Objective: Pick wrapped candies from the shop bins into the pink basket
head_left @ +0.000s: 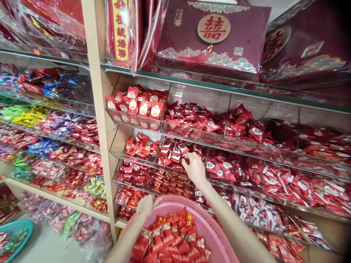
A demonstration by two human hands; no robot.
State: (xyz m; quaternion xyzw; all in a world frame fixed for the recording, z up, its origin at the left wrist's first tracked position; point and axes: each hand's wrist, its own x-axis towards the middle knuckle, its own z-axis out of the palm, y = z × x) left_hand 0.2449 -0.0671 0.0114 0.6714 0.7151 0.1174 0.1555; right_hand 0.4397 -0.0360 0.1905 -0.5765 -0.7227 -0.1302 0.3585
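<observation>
A pink plastic basket (164, 201) full of small red wrapped candies (172, 237) is at the bottom middle, close to me. My left hand (146, 205) is closed around its far left rim, with the thumb along the edge. My right hand (195, 168) reaches over the basket into a clear shelf bin of red candies (175, 149) with pale labels. Its fingers are bent and touch the candies at the bin's right side. What lies between those fingertips, if anything, is hidden.
Clear-fronted bins of red packets (192, 115) rise in tiers ahead. A wooden upright (98, 109) divides them from colourful candy bins (33, 115) at left. Dark red gift bags (211, 40) stand on the glass shelf above. A turquoise basin (26, 237) sits at lower left.
</observation>
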